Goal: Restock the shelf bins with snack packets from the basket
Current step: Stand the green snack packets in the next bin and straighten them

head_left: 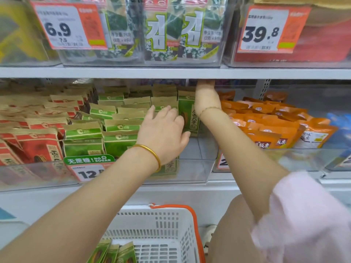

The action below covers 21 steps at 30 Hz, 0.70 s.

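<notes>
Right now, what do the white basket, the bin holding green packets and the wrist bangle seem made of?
Basket: matt white moulded plastic, judging by its slotted walls. Bin: clear glossy plastic; packets show through its front. Bangle: probably gold-coloured metal, smooth and shiny.

one head-worn wide-angle view, facing forward and down, close to the shelf bins (190, 169), basket (167, 221) below.

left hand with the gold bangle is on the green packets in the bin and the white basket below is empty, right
Not quite. The head view shows the white basket is not empty: a few green packets lie in its corner. The left hand with the gold bangle is indeed on the green packets in the bin.
</notes>
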### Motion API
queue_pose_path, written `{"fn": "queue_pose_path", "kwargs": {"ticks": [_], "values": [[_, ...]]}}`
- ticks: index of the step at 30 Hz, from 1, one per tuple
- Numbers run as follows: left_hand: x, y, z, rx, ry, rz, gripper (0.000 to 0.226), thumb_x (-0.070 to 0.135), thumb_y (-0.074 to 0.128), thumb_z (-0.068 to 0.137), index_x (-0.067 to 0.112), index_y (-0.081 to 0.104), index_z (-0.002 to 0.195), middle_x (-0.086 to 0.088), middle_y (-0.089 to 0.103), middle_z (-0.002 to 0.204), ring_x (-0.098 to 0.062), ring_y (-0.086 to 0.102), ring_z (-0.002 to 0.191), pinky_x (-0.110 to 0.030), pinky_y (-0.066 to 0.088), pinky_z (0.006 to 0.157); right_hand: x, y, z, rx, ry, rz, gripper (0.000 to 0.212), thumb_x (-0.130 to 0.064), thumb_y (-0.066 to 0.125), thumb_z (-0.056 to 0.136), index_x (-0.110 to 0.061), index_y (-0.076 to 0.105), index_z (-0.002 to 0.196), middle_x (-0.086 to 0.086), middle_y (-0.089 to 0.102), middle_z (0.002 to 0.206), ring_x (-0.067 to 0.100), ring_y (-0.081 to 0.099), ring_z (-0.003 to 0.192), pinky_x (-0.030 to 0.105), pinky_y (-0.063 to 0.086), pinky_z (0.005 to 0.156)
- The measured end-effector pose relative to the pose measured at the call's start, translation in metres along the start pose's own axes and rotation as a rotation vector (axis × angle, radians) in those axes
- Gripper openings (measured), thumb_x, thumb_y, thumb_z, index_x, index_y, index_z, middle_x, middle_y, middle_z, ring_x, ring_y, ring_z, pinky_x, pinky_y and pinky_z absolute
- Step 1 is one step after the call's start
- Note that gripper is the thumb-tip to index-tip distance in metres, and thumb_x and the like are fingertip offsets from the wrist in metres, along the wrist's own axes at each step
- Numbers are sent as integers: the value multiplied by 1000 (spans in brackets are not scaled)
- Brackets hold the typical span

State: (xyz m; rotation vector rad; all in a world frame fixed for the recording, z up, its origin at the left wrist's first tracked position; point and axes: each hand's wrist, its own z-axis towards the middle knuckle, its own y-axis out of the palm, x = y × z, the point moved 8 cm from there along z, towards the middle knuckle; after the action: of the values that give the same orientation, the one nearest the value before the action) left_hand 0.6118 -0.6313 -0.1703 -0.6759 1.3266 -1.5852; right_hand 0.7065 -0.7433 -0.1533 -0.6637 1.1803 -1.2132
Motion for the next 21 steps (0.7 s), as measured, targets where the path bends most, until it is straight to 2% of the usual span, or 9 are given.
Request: {"fn": "queue_pose_path", "kwargs": {"ticks": [2,5,8,10,13,21], "values": [[-5,-1,-4,5,-1,6,58,53,27,94,18,36,141,-5,28,152,-20,16,144,-46,8,117,-3,1,-30,29,-54,12,46,9,52,85,0,42,128,20,38,135,34,55,110,36,46,89],[-9,1,-10,-1,3,25,65,59,29,91,22,27,144,-4,23,155,-20,14,144,-48,7,117,-15,25,-52,-104,-152,-80,54,8,57,80,-1,39,130,21,30,140,38,44,120,41,42,94],[-9,1,-13,-9,8,23,68,58,34,90,21,22,146,-4,21,155,-20,12,145,-50,5,117,-12,56,-47,-286,-81,-100,65,1,57,86,-5,26,143,20,5,154,42,29,132,46,36,102],[-9,1,-13,-12,13,31,69,57,37,89,21,22,146,-4,20,155,-21,11,145,-50,5,117,-7,75,-47,-333,-59,-114,73,-4,55,88,-12,15,149,16,-9,157,44,24,135,46,36,104],[-9,3,-13,-11,29,31,68,56,40,88,24,22,146,-4,18,156,-21,9,145,-50,3,116,-2,94,-47,-346,-58,-160,77,-11,52,91,-20,5,151,14,-18,156,43,21,135,45,36,104],[-10,4,-10,1,31,20,65,56,38,89,23,26,144,-4,19,155,-21,9,145,-49,4,117,5,110,-32,-384,-5,-133,54,-12,42,96,-13,25,147,6,-25,155,37,25,133,46,38,100]]}}
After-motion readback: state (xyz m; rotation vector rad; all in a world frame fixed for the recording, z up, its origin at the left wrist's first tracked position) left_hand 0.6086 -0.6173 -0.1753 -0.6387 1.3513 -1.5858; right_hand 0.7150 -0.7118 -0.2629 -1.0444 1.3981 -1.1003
